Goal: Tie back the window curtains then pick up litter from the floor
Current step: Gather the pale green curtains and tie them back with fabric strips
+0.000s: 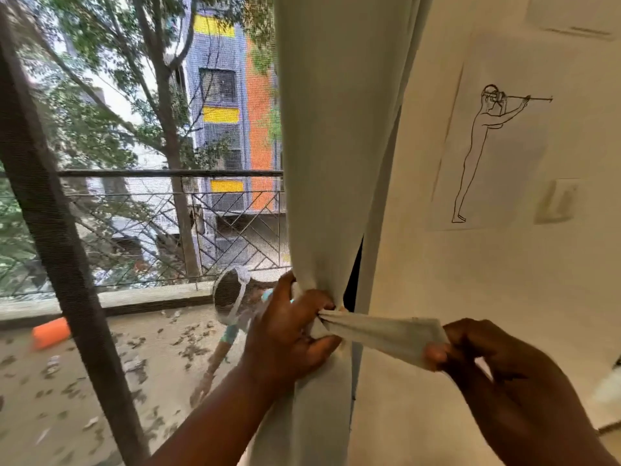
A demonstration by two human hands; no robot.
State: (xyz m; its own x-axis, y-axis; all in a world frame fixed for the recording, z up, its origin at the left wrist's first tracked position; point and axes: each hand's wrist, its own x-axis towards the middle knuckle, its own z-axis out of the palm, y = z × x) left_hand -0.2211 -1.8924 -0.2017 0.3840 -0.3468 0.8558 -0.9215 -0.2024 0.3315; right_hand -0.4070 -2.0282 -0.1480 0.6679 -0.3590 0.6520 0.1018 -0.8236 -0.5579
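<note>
Head view shows the pale curtain [332, 163] hanging at the right edge of the window, bunched at its waist by the left hand [289, 334], whose fingers and thumb clamp round the gather. From that gather a tie strip [379, 334] runs almost level to the right into the right hand [470, 351], which pinches its far end. The strip's long axis lies across the curtain, so the right hand, nearer the free end, seems placed to lead the wrap.
</note>
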